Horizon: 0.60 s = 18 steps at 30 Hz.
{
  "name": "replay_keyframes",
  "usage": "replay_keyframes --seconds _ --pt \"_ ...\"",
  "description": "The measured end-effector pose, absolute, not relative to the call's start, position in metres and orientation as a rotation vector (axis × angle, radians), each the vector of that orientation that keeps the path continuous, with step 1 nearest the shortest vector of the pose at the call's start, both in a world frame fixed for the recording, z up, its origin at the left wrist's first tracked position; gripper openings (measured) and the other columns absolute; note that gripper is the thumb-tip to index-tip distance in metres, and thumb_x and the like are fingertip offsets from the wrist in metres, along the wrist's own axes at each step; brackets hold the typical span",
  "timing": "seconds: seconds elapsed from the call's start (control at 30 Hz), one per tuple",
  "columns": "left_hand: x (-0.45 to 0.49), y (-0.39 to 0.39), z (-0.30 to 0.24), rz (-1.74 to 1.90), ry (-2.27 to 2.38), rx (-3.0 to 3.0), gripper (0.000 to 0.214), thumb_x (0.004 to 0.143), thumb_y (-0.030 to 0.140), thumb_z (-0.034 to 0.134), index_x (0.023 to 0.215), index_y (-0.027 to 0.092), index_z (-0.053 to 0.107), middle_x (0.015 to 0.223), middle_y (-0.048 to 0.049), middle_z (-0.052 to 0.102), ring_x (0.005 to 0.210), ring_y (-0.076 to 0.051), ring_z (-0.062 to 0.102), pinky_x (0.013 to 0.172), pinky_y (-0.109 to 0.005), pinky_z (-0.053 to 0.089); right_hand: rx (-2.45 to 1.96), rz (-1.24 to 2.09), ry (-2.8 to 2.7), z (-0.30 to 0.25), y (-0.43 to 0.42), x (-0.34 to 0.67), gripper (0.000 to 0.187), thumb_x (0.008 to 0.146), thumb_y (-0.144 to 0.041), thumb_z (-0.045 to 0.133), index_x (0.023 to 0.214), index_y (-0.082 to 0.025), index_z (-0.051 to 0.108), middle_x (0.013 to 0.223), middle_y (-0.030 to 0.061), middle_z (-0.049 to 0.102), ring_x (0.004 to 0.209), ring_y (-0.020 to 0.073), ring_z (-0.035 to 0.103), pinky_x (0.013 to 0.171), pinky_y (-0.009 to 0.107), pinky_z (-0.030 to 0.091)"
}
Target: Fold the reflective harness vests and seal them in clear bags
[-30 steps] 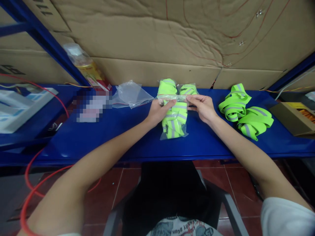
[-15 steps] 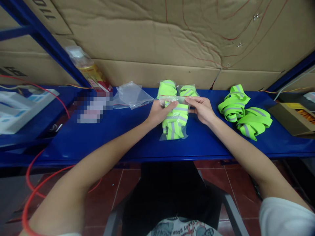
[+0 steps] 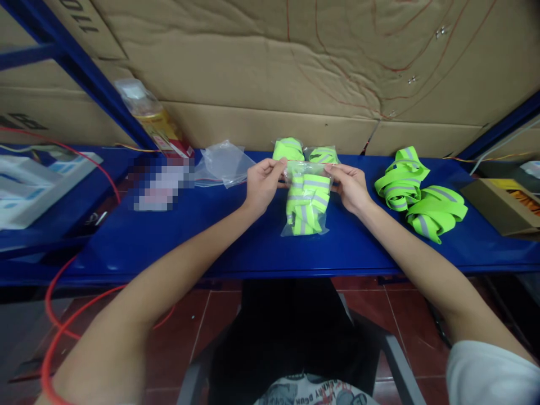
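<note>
Between my hands is a clear zip bag [image 3: 309, 203] filled with a folded neon-green strap with grey reflective stripes. My left hand [image 3: 264, 183] pinches the bag's top left corner between thumb and fingers. At the top right corner, my right hand [image 3: 348, 185] pinches the same edge. The bag's top is stretched flat between the two grips, and its lower part hangs towards me over the blue table [image 3: 236, 242]. Just behind it lie two more bagged green straps, a left one [image 3: 288, 149] and a right one [image 3: 323, 155], the latter partly hidden.
Flat empty plastic bags [image 3: 225, 163] lie left of my hands. Loose green reflective straps [image 3: 436, 211] are heaped to the right, near an open cardboard box [image 3: 502, 205]. A bottle [image 3: 154, 121] leans at the back left. Cardboard [image 3: 236, 73] walls the back; a red hose [image 3: 53, 320] loops at lower left.
My left hand has moved left and up, from lying over the bag's upper left part to pinching its top corner. The bag has shifted slightly right; my right hand keeps its pinch.
</note>
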<state>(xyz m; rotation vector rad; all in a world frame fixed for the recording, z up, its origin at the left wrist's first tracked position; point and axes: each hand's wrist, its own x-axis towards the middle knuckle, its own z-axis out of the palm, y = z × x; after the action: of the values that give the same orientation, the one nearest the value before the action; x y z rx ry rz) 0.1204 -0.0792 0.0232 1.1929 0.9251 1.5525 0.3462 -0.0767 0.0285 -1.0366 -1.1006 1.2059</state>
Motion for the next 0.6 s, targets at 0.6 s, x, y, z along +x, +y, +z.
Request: replay_keyframes --seconds 0.6 --pt "0.1201 -0.0826 0.0273 1.61 0.88 1.347 0.052 0.073 0.065 0.096 0.077 0.017 0.076 0.071 -0.0025 0.076 0.061 -0.01 0.07 0.057 -0.02 0.062 -1.039 1.285 -1.066 0.0364 -0.083 0.3413 0.045 0.058 -0.055 0.103 0.086 -0.023 0.086 0.085 0.0016 0.081 0.073 0.015 0.071 0.06 0.026 0.06"
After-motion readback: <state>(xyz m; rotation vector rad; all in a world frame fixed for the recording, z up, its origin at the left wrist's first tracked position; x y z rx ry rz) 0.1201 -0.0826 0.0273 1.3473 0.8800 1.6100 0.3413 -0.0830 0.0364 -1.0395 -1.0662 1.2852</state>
